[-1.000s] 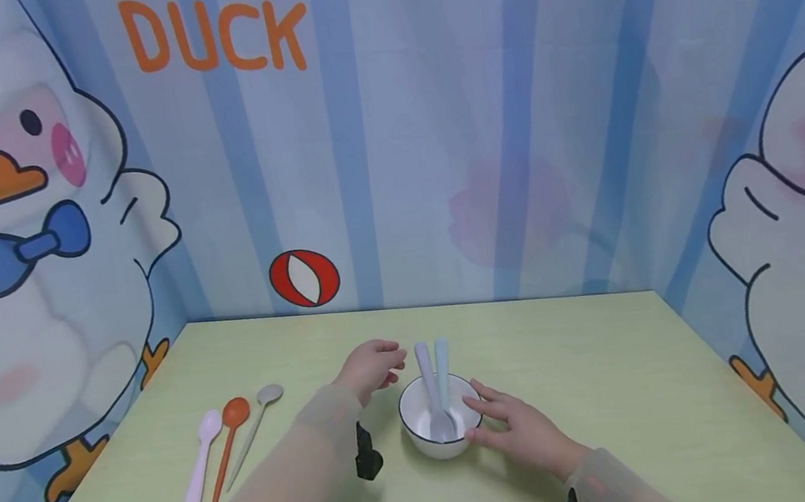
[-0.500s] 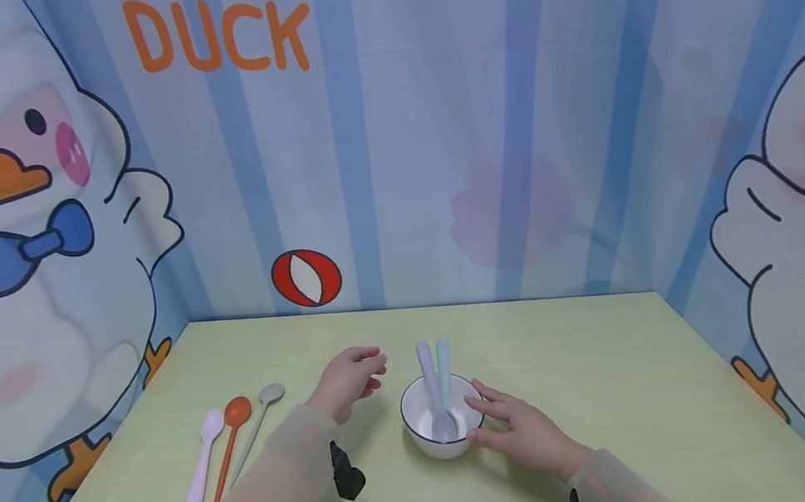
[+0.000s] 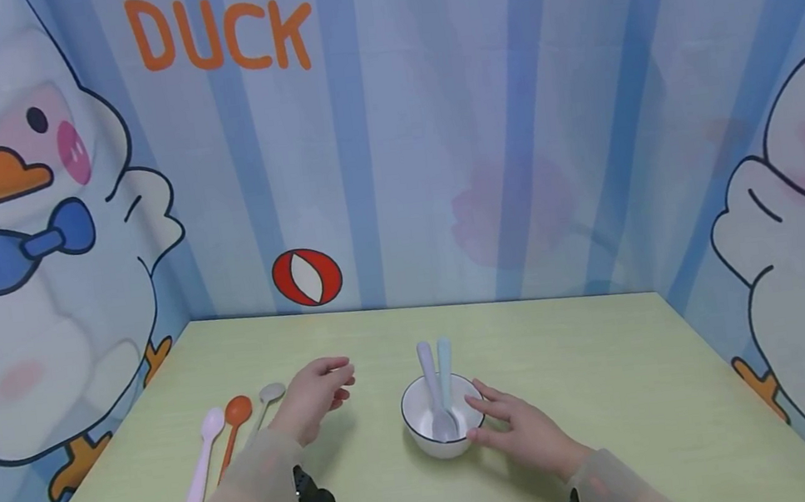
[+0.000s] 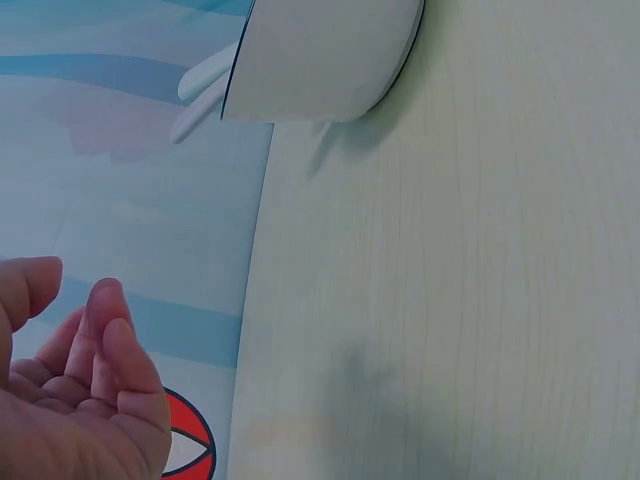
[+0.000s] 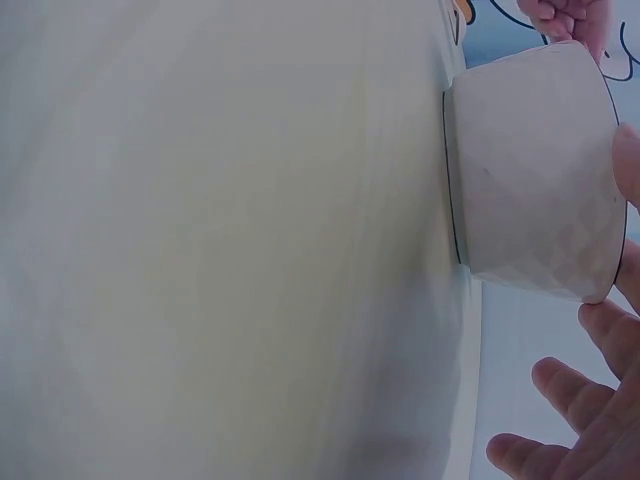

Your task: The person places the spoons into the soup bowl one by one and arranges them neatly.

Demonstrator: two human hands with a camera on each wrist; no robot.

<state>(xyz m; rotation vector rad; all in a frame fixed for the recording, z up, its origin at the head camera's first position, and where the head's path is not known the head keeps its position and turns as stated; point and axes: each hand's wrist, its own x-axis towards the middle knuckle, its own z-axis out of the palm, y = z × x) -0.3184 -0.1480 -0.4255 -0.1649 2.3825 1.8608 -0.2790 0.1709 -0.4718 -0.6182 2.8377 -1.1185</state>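
A white bowl with a dark rim stands on the table. A lilac spoon and a light blue spoon lean inside it, handles up past the far rim. My right hand holds the bowl's right side, thumb and fingers at the rim; in the right wrist view the bowl appears sideways beside the fingertips. Left of the bowl, my left hand hovers with nothing in it, its fingers loosely bent. That hand is nearest a grey spoon, whose handle is partly covered by the wrist.
Beside the grey spoon lie an orange spoon and a pink spoon on the pale yellow table. A blue striped curtain with duck drawings rises behind the table edge and at both sides.
My left hand has moved away from the bowl, leftward and slightly nearer, toward the row of spoons. The right hand and bowl have stayed in place.
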